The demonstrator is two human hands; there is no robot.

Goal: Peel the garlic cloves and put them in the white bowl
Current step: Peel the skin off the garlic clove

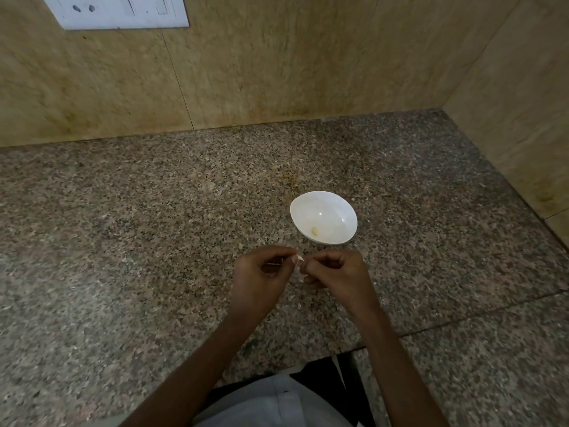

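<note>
Both hands are over the counter [123, 226], just in front of the white bowl [337, 208] and not touching it. The left hand [261, 272] and right hand [337, 271] meet fingertip to fingertip, with one garlic clove [299, 259] pinched between them and held off the surface. Left: thumb and forefinger are closed on the clove and the other fingers are loosely curled under the palm. Right: all fingers are curled in tight and knuckles are up, gripping the clove's other end. Can't tell which right fingertips actually make contact, as they are hidden by the knuckles. A pale bit of skin [301, 278] hangs just below the clove, by the right fingers. The bowl sits upright on the granite, beyond the right hand, with one yellowish peeled clove [314, 231] inside on the near side of the bottom. A small white scrap [298, 304] lies on the counter under the wrists. There is a tan tiled wall [277, 72] behind, with a white switch plate [120, 10] top left. A grey garment [271, 402] shows at the bottom edge.
</note>
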